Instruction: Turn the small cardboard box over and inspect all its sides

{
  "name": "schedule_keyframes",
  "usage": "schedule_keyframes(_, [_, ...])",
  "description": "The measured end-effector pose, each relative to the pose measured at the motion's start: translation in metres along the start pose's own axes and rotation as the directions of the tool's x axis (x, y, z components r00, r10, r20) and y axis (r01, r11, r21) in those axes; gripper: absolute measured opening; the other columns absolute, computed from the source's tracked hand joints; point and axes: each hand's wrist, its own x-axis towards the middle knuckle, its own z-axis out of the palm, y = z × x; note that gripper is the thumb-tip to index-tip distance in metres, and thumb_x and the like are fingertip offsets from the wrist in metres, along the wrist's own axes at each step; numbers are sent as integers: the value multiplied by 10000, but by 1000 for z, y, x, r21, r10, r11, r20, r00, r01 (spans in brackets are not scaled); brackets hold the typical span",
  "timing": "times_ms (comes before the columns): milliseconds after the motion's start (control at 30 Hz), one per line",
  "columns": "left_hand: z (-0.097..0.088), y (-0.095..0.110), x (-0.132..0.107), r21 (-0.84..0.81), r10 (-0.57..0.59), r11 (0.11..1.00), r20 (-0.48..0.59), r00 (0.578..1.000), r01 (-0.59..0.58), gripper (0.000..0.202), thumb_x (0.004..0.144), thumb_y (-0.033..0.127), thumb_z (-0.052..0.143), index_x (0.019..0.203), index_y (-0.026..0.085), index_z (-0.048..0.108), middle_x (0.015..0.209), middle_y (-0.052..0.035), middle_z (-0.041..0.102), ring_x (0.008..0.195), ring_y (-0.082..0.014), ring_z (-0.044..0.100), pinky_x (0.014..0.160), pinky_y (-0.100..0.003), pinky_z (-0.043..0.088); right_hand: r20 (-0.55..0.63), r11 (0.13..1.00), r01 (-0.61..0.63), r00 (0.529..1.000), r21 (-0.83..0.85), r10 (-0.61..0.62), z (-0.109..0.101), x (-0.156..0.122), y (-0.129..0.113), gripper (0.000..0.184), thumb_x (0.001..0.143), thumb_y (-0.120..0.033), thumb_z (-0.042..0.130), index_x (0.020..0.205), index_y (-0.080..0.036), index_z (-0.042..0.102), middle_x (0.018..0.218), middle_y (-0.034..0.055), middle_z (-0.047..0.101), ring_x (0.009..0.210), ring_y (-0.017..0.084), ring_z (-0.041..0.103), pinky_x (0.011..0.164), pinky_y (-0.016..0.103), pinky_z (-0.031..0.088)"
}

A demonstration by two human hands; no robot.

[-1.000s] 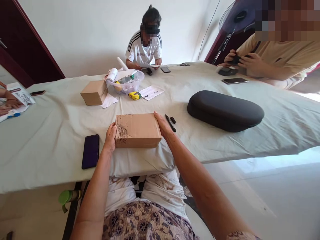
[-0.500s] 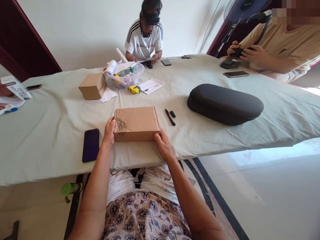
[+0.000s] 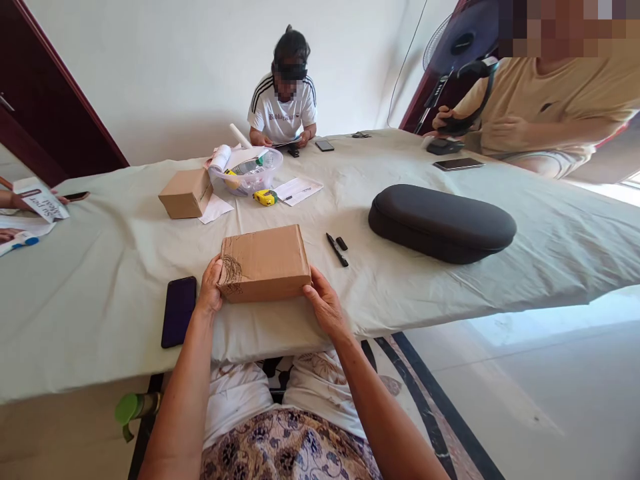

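Observation:
Between my two hands is a brown cardboard box [image 3: 267, 257] with black scribbled lines on its left end. My left hand [image 3: 211, 285] grips the left side, its thumb near the scribble. On the opposite side, my right hand [image 3: 325, 300] holds the near right corner, thumb on the front face. The box is slightly tilted, and I cannot tell whether its underside touches the cloth. An uncapped black marker [image 3: 337, 250] lies to the right of the box, its cap [image 3: 341, 243] beside it. A dark phone [image 3: 179, 312] rests left of my left hand.
A second cardboard box [image 3: 185, 193], a plastic basket [image 3: 267, 175] of items, and a yellow tape measure [image 3: 265, 197] stand farther back. A large black case [image 3: 443, 223] lies on the right. People sit across, at the right and at the left edge. The table's cloth-covered edge [image 3: 280, 347] is near me.
The box has turned slightly, its right end now tilted up, with both hands still holding it. My view has shifted, so the table appears lower. The person at right has moved their hands.

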Motion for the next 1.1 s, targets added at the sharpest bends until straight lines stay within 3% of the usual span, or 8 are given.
schedule_keyframes(100, [-3,-1,-3,-85,-21,996,-36,999,18,528,624,524,869,1013,195,728,1037,-58,764,934,-192,711,841,-307,543,-65,991,118,990,-54,-122,15,5,-23,494,850,-542,718,1295,-339,651,1495,38,557,1419,290,475,1209,520,353])
schedule_keyframes(200, [-1,-6,-10,-134,-93,987,-8,996,91,476,633,484,868,982,192,730,1004,-45,765,890,-182,705,802,-295,539,-107,942,273,949,-194,-297,27,9,-56,372,877,-501,714,1215,-347,699,1418,45,616,1383,300,496,1190,533,366])
schedule_keyframes(333, [7,-15,-20,-50,-173,983,97,980,178,478,688,495,820,1029,175,720,960,-53,758,800,-170,687,729,-287,526,-36,834,387,900,-394,-435,33,16,-93,306,893,-507,696,1163,-366,725,1339,41,667,1285,322,557,1160,570,382])
schedule_keyframes(433, [12,-22,-25,141,-133,983,98,986,119,373,727,431,781,984,164,734,910,-60,754,755,-173,668,696,-289,512,43,771,425,886,-474,-462,31,21,-107,300,901,-527,679,1155,-376,731,1329,26,674,1260,325,559,1146,578,387])
schedule_keyframes(533, [14,-29,-32,280,-19,960,79,997,-3,237,709,297,771,917,185,754,946,-60,759,874,-211,676,762,-303,519,131,722,456,878,-521,-461,29,23,-113,315,893,-529,688,1162,-371,736,1327,20,675,1246,333,557,1140,574,393])
schedule_keyframes(700, [14,-36,-40,529,159,824,125,979,-201,209,777,239,661,965,213,747,979,-61,763,996,-269,672,870,-376,527,186,642,518,838,-565,-512,31,21,-112,324,933,-529,634,1174,-337,735,1301,44,688,1226,315,584,1113,535,433])
schedule_keyframes(967, [13,-34,-43,585,137,785,154,978,-203,242,827,210,586,1019,180,732,1025,-70,760,951,-227,683,868,-343,526,251,534,575,790,-620,-559,40,23,-121,271,977,-426,591,1155,-270,722,1265,90,699,1208,302,610,1056,522,480])
schedule_keyframes(1100, [13,-38,-45,588,131,784,155,979,-198,247,824,186,575,1012,183,736,1021,-68,762,968,-223,683,869,-333,525,118,631,598,766,-494,-633,38,-17,-151,260,932,-381,614,1181,-357,684,1227,51,698,1236,340,598,1017,573,503])
